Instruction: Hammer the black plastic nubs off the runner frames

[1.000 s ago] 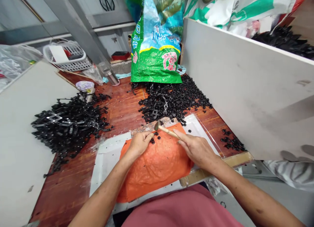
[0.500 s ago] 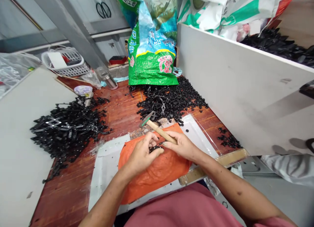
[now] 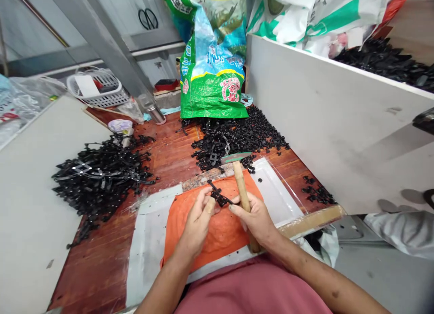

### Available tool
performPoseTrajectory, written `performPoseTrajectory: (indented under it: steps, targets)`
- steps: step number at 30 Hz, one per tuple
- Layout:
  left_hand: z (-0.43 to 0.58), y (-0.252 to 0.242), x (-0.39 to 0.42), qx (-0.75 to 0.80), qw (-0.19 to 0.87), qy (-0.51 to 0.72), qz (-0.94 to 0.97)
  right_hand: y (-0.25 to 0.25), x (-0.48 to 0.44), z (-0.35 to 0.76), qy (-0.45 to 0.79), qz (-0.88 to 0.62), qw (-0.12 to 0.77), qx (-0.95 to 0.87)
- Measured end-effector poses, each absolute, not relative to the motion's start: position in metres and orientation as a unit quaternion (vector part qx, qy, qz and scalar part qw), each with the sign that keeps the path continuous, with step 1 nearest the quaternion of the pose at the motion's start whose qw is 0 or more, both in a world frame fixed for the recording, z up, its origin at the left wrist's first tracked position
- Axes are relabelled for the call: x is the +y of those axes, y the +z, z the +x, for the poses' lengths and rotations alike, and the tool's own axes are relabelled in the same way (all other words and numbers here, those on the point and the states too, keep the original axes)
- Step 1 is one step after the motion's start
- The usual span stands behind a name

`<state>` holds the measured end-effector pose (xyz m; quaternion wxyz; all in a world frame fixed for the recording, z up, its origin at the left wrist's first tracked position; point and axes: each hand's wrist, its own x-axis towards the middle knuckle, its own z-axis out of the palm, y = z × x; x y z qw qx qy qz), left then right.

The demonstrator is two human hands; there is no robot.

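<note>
My right hand [image 3: 255, 219] is wrapped round the wooden handle of a small hammer [image 3: 239, 180], whose metal head points away from me over the far edge of an orange cloth [image 3: 220, 235]. My left hand [image 3: 197, 220] pinches a small black plastic part [image 3: 219, 196] just left of the hammer handle, lifted above the cloth. My right fingertips also touch that part. The cloth lies on a white sheet [image 3: 147, 241] on a red-brown wooden table [image 3: 169, 151].
A pile of black strip parts [image 3: 98, 174] lies to the left, a heap of small black pieces [image 3: 237, 138] ahead by a green sack [image 3: 212, 70]. White boards [image 3: 339, 119] wall in both sides. A white basket [image 3: 98, 86] and a metal flask [image 3: 153, 110] stand at the back.
Both hands drew nearer to me. The hammer swung from lying slanted leftward to pointing straight ahead. The left hand went from pressing pieces on the cloth to lifting a black part.
</note>
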<state>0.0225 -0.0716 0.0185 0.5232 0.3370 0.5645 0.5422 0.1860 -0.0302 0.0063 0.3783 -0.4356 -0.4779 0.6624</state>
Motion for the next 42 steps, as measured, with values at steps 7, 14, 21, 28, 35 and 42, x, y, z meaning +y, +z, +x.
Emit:
performPoseTrajectory:
  steps: [7,14,21,28,35,42]
  targets:
    - [0.018,0.029,-0.055,0.536,0.545,0.557,0.325,0.002,-0.043,0.194,0.639,-0.398,0.344,-0.561]
    - [-0.015,0.035,-0.048,0.585,0.544,0.483,0.357,-0.006,-0.044,0.237,0.603,-0.414,0.359,-0.580]
    - [-0.020,0.018,-0.038,0.645,0.512,0.376,0.425,-0.024,-0.036,0.253,0.611,-0.470,0.336,-0.541]
    - [-0.019,0.004,-0.027,0.654,0.500,0.351,0.446,-0.028,-0.034,0.254,0.593,-0.481,0.312,-0.566]
    - [-0.016,-0.001,-0.024,0.649,0.510,0.340,0.450,-0.029,-0.035,0.254,0.590,-0.480,0.311,-0.570]
    - [-0.016,-0.006,-0.024,0.635,0.530,0.346,0.443,-0.021,-0.031,0.258,0.527,-0.476,0.295,-0.639]
